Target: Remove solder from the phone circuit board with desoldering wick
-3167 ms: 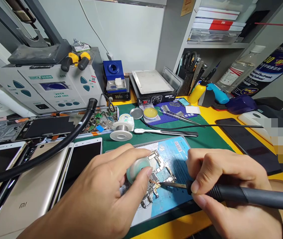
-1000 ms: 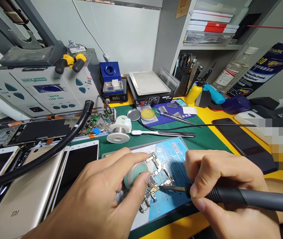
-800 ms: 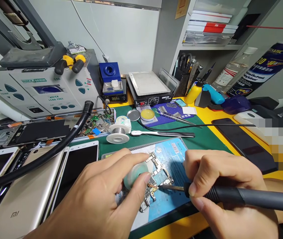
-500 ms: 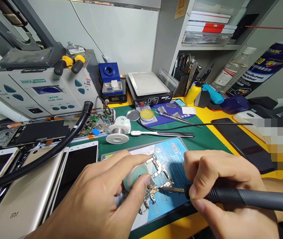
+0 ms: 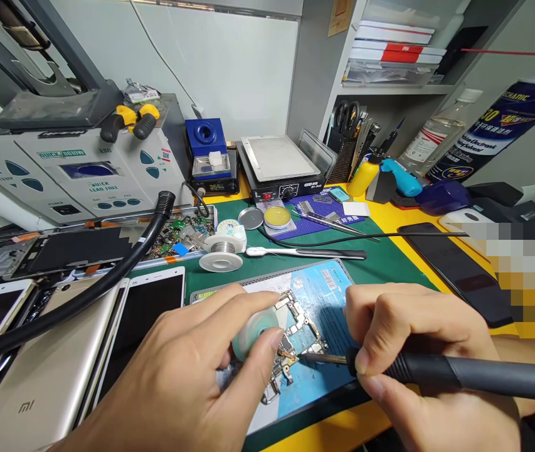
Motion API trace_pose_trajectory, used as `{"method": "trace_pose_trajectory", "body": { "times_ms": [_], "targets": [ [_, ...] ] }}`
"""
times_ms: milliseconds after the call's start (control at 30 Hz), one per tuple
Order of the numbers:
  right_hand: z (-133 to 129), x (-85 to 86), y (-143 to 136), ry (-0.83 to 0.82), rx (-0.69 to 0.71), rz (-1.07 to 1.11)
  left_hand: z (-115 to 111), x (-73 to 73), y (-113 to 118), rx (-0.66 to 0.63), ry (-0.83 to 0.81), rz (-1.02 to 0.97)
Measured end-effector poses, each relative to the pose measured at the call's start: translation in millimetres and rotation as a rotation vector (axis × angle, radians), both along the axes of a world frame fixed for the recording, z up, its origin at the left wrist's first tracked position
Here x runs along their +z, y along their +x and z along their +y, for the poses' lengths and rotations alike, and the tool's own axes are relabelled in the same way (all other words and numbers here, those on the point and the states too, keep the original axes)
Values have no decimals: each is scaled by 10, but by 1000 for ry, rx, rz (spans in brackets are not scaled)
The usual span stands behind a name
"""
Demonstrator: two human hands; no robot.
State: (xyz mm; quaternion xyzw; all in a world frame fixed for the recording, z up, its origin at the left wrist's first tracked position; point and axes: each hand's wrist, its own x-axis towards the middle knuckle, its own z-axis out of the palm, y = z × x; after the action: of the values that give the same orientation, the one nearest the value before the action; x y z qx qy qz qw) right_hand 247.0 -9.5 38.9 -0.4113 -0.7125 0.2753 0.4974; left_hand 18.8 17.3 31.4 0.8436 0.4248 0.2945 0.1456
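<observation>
My left hand is closed around a teal-and-clear spool of desoldering braid. From the spool a short copper-coloured end reaches onto a phone circuit board, and my left fingertips lie close over the board. In my right hand is a black-handled soldering iron, gripped like a pen. Its tip points left and meets the braid's end at the board, though the exact contact is too small to tell. Under the board lies a blue-and-white work pad.
Behind the pad are a brush, a solder wire spool and an open tin of yellow paste. A hot-air station with its black hose stands left, above several phones. A heating plate sits at the back.
Both hands hold nearly the same position, with the iron's tip still at the braid on the board. The whole view has shifted very slightly.
</observation>
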Motion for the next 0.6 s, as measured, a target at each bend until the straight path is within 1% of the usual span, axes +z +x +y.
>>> {"method": "trace_pose_trajectory", "body": {
  "times_ms": [200, 333, 400, 467, 533, 567, 600],
  "targets": [
    [-10, 2, -15, -28, -9, 13, -17, 3, -29, 10, 14, 12],
    [1, 10, 109, -55, 70, 0, -19, 2, -48, 2, -15, 34],
    [26, 8, 188, -106, 111, -33, -16, 8, -41, 10, -13, 29],
    [58, 13, 236, -165, 122, -52, -11, 20, -27, 10, -18, 26],
    [89, 31, 241, -213, 109, -53, -7, 33, -18, 3, -31, 7],
    [103, 45, 230, -234, 97, -47, -7, 37, -18, -21, -62, 17],
    [114, 60, 213, -256, 85, -41, -10, 39, -22, -10, -59, -4]
  ]
}}
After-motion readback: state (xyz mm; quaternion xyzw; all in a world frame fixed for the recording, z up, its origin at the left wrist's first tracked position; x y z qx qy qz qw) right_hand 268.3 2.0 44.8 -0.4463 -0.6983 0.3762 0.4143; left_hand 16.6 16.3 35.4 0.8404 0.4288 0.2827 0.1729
